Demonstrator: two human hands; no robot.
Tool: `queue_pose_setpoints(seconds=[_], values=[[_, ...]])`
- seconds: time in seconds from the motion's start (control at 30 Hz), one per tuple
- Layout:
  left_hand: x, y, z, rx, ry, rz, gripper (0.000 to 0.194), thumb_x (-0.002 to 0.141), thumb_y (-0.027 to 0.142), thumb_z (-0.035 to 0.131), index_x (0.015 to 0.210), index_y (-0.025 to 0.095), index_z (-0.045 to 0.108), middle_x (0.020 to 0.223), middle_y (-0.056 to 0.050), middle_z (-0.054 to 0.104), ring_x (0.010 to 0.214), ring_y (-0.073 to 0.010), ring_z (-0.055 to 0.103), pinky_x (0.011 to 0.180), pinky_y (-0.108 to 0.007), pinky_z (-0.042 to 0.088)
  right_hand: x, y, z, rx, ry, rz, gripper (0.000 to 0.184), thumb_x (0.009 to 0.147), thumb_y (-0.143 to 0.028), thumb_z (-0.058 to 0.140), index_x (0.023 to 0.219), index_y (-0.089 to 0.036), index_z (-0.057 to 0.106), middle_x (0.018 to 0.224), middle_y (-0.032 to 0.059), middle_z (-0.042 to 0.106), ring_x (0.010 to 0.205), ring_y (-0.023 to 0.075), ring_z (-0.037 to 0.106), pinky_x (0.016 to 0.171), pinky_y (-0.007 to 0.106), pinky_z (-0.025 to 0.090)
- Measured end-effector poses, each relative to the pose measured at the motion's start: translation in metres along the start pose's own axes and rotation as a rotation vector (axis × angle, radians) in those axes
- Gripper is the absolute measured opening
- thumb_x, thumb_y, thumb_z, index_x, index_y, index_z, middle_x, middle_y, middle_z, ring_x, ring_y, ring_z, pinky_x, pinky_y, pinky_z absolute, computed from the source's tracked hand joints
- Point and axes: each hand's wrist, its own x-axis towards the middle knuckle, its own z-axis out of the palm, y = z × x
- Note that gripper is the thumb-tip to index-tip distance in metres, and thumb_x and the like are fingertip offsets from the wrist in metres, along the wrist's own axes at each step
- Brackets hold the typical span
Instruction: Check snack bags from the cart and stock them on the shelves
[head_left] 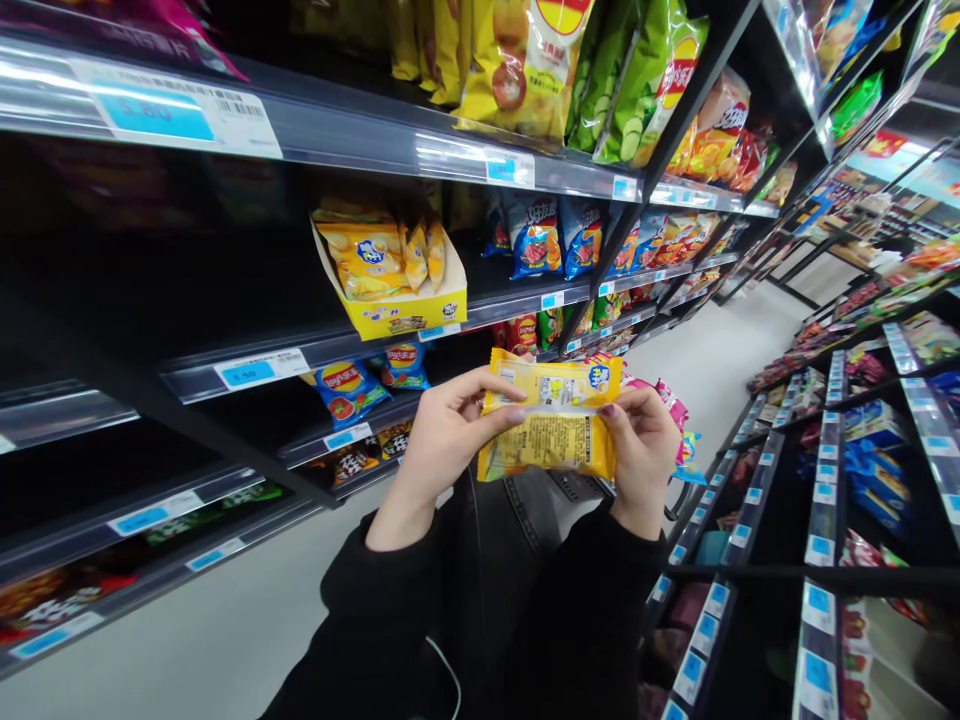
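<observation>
Between my two hands is a yellow snack packet (555,440), its printed back with small text and a central seam turned up towards me. My left hand (457,425) pinches its left end, thumb on top. The right end is gripped by my right hand (641,445), with the thumb pressed near the seam. On the shelf beyond, a yellow display box (409,315) holds several small yellow packets (367,255) with a similar blue-and-white logo. Below my hands, bright pink packages (667,400) and a small blue packet (691,460) show partly behind the right hand.
Shelves of chip bags (525,60) run along my left, with price tags (502,168) on their edges. Blue chip bags (536,235) stand beside the display box. Another shelf rack (817,500) lines my right. A pale floor aisle (720,340) leads away between them.
</observation>
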Motion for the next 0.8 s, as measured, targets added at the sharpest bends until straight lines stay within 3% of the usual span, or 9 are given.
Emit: queue_pose_setpoints(seconds=[0.1,0.23,0.3,0.4,0.5,0.6,0.67,0.8], values=[[0.001,-0.003,-0.003,-0.064,-0.024,-0.032,0.026,0.062,0.031,0.080,0.075,0.018,0.061,0.083,-0.004,0.069,0.083,-0.0207,0.067,0.070,-0.030,0.055,0.001,0.004,-0.001,0.046,-0.005,0.023,0.029,0.073,-0.039,0.071,0.070,-0.020,0.049,0.062,-0.0041,0.052,0.054,0.0088,0.050,0.048,0.019,0.041],[0.002,-0.004,-0.002,-0.160,0.029,-0.099,0.053,0.061,0.029,0.081,0.106,0.025,0.054,0.080,0.000,0.070,0.069,-0.0185,0.069,0.065,-0.030,0.057,0.002,0.005,0.001,0.133,0.015,-0.001,0.035,0.068,-0.035,0.075,0.073,-0.022,0.043,0.072,-0.0042,0.052,0.062,0.0085,0.053,0.056,0.019,0.045],[0.004,-0.005,-0.002,-0.144,0.029,-0.177,0.057,0.061,0.031,0.081,0.111,0.022,0.055,0.075,-0.001,0.070,0.065,-0.0194,0.069,0.062,-0.031,0.057,0.002,0.004,0.003,0.136,0.039,-0.020,0.037,0.067,-0.035,0.075,0.076,-0.023,0.042,0.074,-0.0044,0.052,0.063,0.0084,0.055,0.058,0.019,0.046],[0.007,-0.008,-0.004,-0.059,-0.016,-0.233,0.034,0.060,0.033,0.080,0.086,0.015,0.067,0.067,-0.003,0.070,0.063,-0.0193,0.067,0.059,-0.029,0.055,0.002,0.004,0.003,0.137,0.028,-0.013,0.036,0.068,-0.038,0.074,0.088,-0.026,0.046,0.073,-0.0043,0.055,0.063,0.0105,0.057,0.059,0.022,0.048],[0.008,-0.013,-0.007,0.017,0.050,-0.159,0.021,0.060,0.032,0.079,0.066,0.015,0.068,0.062,-0.001,0.067,0.056,-0.0144,0.060,0.052,-0.024,0.048,0.003,0.008,0.001,0.143,-0.033,0.053,0.037,0.070,-0.040,0.073,0.097,-0.025,0.054,0.075,-0.0015,0.062,0.067,0.0138,0.060,0.063,0.026,0.050],[0.008,-0.016,-0.009,0.107,0.140,-0.090,0.023,0.062,0.032,0.078,0.055,0.016,0.063,0.049,0.004,0.054,0.045,-0.0087,0.046,0.044,-0.021,0.034,0.005,0.015,-0.002,0.060,-0.086,0.111,0.026,0.072,-0.042,0.071,0.079,-0.020,0.059,0.068,-0.0013,0.060,0.060,0.0121,0.055,0.056,0.024,0.044],[0.007,-0.014,-0.009,0.208,0.157,-0.062,0.031,0.063,0.033,0.076,0.048,0.016,0.056,0.044,0.005,0.045,0.043,-0.0074,0.039,0.042,-0.022,0.028,0.006,0.017,-0.004,-0.027,-0.084,0.110,0.029,0.075,-0.043,0.069,0.067,-0.018,0.055,0.059,-0.0034,0.052,0.053,0.0093,0.046,0.049,0.021,0.036],[0.006,-0.007,-0.008,0.395,0.132,0.012,0.037,0.067,0.037,0.073,0.046,0.016,0.050,0.044,0.005,0.040,0.045,-0.0075,0.034,0.044,-0.022,0.025,0.007,0.015,-0.006,-0.137,-0.037,0.056,0.036,0.078,-0.044,0.065,0.060,-0.018,0.048,0.054,-0.0057,0.038,0.051,0.0075,0.034,0.045,0.020,0.027]])
